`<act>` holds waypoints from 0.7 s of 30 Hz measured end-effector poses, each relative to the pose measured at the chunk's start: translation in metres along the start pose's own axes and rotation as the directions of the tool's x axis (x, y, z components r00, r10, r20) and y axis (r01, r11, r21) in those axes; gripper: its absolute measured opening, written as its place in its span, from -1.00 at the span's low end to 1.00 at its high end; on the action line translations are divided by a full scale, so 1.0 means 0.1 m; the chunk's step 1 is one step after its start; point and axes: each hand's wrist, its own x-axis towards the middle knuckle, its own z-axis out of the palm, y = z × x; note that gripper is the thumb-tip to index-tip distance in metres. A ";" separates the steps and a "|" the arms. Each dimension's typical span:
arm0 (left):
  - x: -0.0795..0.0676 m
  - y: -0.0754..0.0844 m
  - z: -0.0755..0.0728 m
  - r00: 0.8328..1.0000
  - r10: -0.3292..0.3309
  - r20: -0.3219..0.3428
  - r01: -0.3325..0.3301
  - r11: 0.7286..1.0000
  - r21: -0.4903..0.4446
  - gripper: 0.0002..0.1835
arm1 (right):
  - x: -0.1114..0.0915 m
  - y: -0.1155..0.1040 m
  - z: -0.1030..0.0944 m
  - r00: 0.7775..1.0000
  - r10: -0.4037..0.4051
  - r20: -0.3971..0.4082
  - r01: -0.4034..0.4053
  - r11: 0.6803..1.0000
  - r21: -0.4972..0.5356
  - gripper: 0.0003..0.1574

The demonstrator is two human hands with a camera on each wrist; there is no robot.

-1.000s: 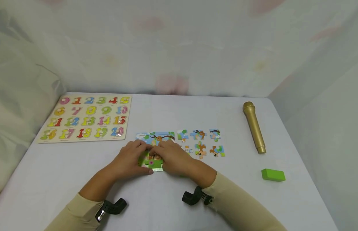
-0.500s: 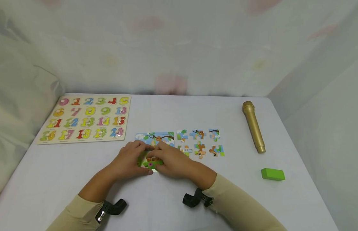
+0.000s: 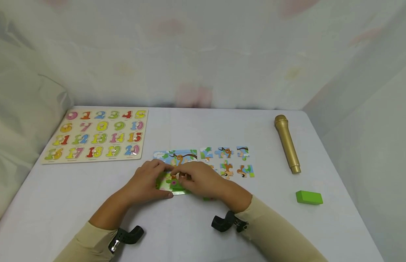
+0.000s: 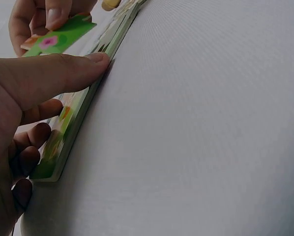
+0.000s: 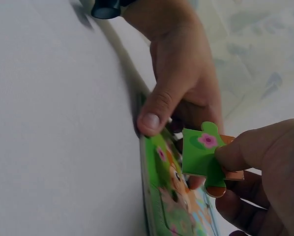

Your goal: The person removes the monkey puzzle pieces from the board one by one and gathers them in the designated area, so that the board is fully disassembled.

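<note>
A jigsaw puzzle board with an animal picture lies flat at the middle of the table. My left hand holds its left side, thumb along the near edge and fingers curled at the far side. Just over the board, my right hand pinches a puzzle piece, green with a pink flower and a brown part. In the right wrist view this piece is tilted above the board's picture. Much of the board is hidden beneath both hands in the head view.
Several loose puzzle pieces lie in rows right of the board; another shows partly below my right wrist. A wooden number board lies at the back left. On the right are a gold microphone and a green block.
My right hand has shifted slightly right and turned, and the flower piece has turned with it. My left hand has kept its place on the board.
</note>
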 end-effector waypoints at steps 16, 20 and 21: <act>-0.01 -0.01 0.02 1.000 -0.012 -0.003 0.012 1.000 0.003 -0.20 | -0.50 0.20 -0.22 0.996 0.088 0.026 -0.090 0.992 0.086 -0.73; -0.02 0.00 0.01 1.000 -0.021 0.001 0.021 1.000 -0.003 -0.20 | -0.63 0.24 -0.28 0.997 0.076 0.010 -0.077 0.994 0.079 -0.73; -0.02 0.01 0.01 1.000 -0.022 0.001 0.022 1.000 -0.003 -0.20 | -0.66 0.25 -0.30 0.997 0.076 0.006 -0.077 0.994 0.075 -0.73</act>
